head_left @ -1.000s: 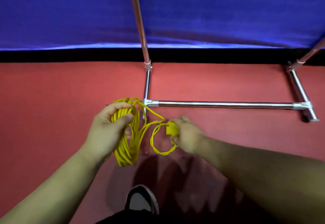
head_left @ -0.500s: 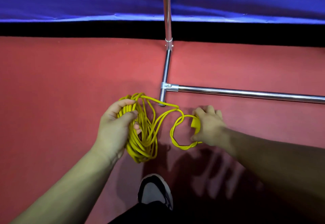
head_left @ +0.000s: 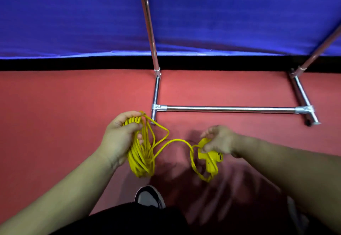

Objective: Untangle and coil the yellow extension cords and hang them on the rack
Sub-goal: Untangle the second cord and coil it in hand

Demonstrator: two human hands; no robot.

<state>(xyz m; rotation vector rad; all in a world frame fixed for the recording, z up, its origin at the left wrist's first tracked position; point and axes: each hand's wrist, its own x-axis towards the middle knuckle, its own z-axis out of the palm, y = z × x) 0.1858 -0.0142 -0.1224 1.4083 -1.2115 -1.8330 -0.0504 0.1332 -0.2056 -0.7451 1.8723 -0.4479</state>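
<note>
**Coil nearly gathered, tail end in hand**

The person stands over a red floor (head_left: pixel 55 124), both arms out in front. The left hand (head_left: pixel 120 139) has its fingers and thumb curled round the top of the yellow coil (head_left: pixel 142 159), so the gathered loops hang straight down from the fist and cannot slip apart. The right hand (head_left: pixel 219 140) pinches the cord's chunky plug end (head_left: pixel 208 158) between thumb and bent fingers, with a small loose loop drooping beneath it. A single strand arcs from the coil to that loop. Holding the free end out to the side looks like a way to keep the strand free of the hanging loops until it can be laid in with them; that, I judge, is the step in hand.

Just beyond the hands, the chrome rack (head_left: pixel 230 109) rests its base on the floor, a crossbar joining two feet, with two uprights rising out of sight. The bar for hanging is not in view, so I cannot say what hangs there. A blue cloth (head_left: pixel 73 13) covers the wall behind. One shoe (head_left: pixel 149 197) shows below the coil.

Nothing lies between the hands and the rack. The near foot of the rack sits close behind the coil's top, and the slack strand could catch on it.
</note>
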